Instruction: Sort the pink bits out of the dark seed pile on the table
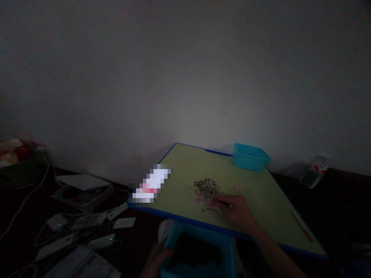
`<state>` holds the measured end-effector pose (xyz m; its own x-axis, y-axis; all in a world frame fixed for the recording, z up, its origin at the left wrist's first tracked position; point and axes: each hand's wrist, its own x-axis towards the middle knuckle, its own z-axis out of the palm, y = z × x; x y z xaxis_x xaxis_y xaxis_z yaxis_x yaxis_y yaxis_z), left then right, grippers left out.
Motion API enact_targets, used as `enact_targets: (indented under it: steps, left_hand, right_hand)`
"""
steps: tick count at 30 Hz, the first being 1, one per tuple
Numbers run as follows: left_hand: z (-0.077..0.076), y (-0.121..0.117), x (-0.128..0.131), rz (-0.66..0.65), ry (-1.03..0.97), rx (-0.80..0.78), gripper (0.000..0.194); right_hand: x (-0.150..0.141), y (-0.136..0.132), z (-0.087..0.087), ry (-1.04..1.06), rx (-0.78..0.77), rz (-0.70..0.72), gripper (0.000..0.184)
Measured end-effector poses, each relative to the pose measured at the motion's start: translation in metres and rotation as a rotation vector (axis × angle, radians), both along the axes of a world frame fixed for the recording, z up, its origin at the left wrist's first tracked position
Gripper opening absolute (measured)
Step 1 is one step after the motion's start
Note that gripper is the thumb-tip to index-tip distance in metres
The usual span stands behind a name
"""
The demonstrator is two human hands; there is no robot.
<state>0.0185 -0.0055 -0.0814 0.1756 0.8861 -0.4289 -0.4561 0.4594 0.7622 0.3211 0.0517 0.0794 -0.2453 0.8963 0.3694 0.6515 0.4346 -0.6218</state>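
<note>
On the pale yellow table point(185, 166) lies a loose pile of small dark and whitish bits point(209, 187), too small to name. A pinkish, partly clear piece point(206, 201) rests at the near edge of that pile. My right hand point(235, 208) reaches in from the right with its fingers pinched at this spot; what they hold, if anything, is hidden. Below the table's front edge stands a blue plastic bin point(171, 247) with dark contents point(197, 251). My left hand point(160, 256) grips the bin's left side, its fingers partly in shadow.
A second blue bin point(251, 157) sits at the table's far right corner. A blurred bright screen point(150, 187) lies at the left edge. Near the right edge is a thin stick-like object point(303, 227). White devices point(124, 222) with cables lie left; a plastic bottle point(315, 171) is right.
</note>
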Motion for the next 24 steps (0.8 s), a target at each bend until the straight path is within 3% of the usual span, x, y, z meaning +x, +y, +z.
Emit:
enact_targets:
  steps: [7, 16, 21, 24]
  left_hand:
    - [0.005, -0.002, 0.005, 0.029, -0.040, 0.038, 0.024]
    - [0.001, -0.003, 0.004, -0.023, -0.023, 0.069, 0.040]
    - [0.021, -0.011, 0.003, -0.028, -0.060, 0.013, 0.063]
    - [0.033, -0.013, 0.003, -0.047, -0.018, -0.018, 0.067]
  right_hand:
    - [0.002, 0.001, -0.002, 0.004, -0.009, 0.003, 0.026]
    - [0.004, 0.001, -0.006, 0.019, -0.018, -0.010, 0.026]
    - [0.004, 0.001, -0.007, 0.048, -0.028, 0.005, 0.026]
    - [0.003, 0.000, -0.005, 0.036, -0.017, 0.006, 0.025]
